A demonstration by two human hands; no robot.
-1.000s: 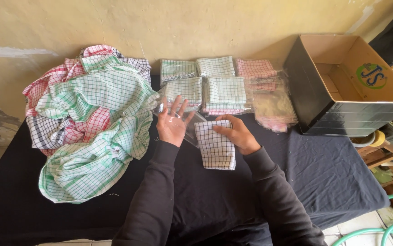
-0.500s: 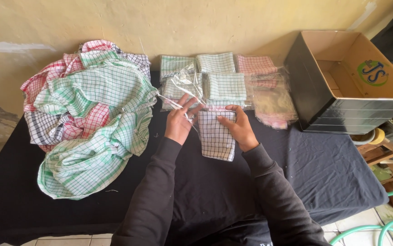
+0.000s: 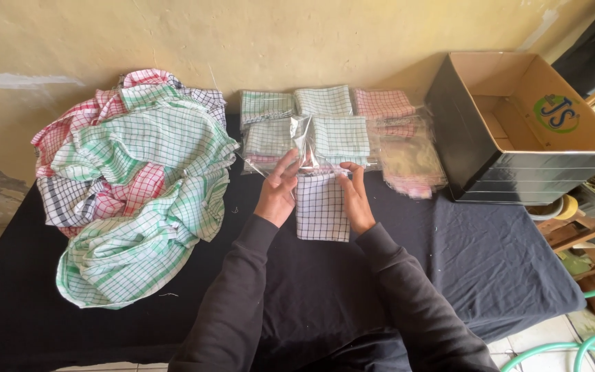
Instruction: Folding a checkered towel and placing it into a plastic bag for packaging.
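— Head view: what do my hands hold?
— Your left hand [image 3: 278, 195] and right hand [image 3: 356, 198] pinch a clear plastic bag [image 3: 305, 146] over the folded checked cloth [image 3: 322, 206] lying on the black table [image 3: 490, 255].
— Risk?
— The cloth's corner may catch and bunch.

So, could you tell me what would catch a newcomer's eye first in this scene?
Probably the big heap of checked cloths, green, red and dark, on the left of the black-covered table. Next, at the centre, the left hand and right hand hold a folded dark-checked cloth at the mouth of a clear plastic bag. An open cardboard box stands at the right.
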